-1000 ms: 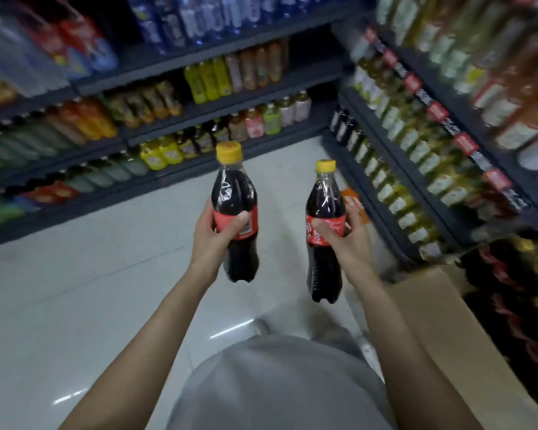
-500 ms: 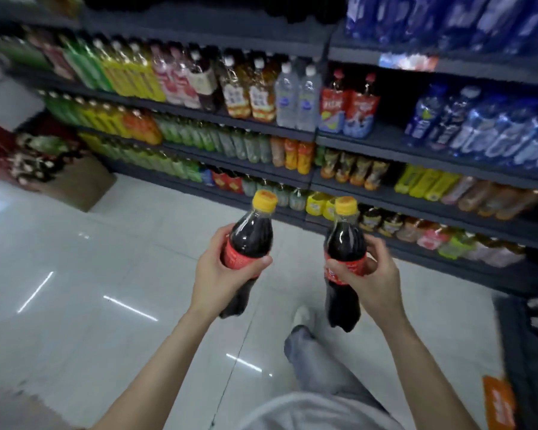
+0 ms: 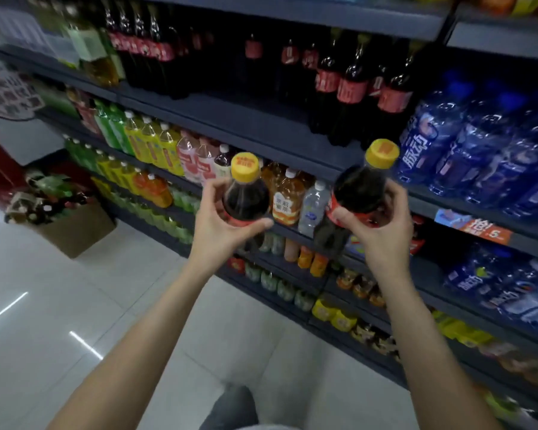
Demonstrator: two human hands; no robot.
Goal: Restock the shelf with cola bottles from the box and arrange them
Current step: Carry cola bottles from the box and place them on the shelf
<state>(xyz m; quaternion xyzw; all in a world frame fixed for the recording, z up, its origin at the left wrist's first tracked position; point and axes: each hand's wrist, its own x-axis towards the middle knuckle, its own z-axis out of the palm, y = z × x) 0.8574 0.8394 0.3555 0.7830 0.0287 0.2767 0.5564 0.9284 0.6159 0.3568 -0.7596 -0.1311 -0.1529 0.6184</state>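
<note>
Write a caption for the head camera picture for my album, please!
Left hand and right hand each grip a yellow-capped cola bottle before the drinks shelf.

- The left hand (image 3: pixel 221 225) and right hand (image 3: pixel 382 231) are lifting their two cola bottles higher than a second ago, toward the shelf of large cola bottles (image 3: pixel 354 88).
- The right cola bottle (image 3: pixel 359 187) is tipping further leftward at its base.
- The left cola bottle (image 3: pixel 246 193) is tilting toward the camera.

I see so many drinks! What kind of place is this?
Most likely a shop's drinks aisle: long shelves packed with bottles, a price tag on one shelf edge, and a cardboard box of stock on the floor.
</note>
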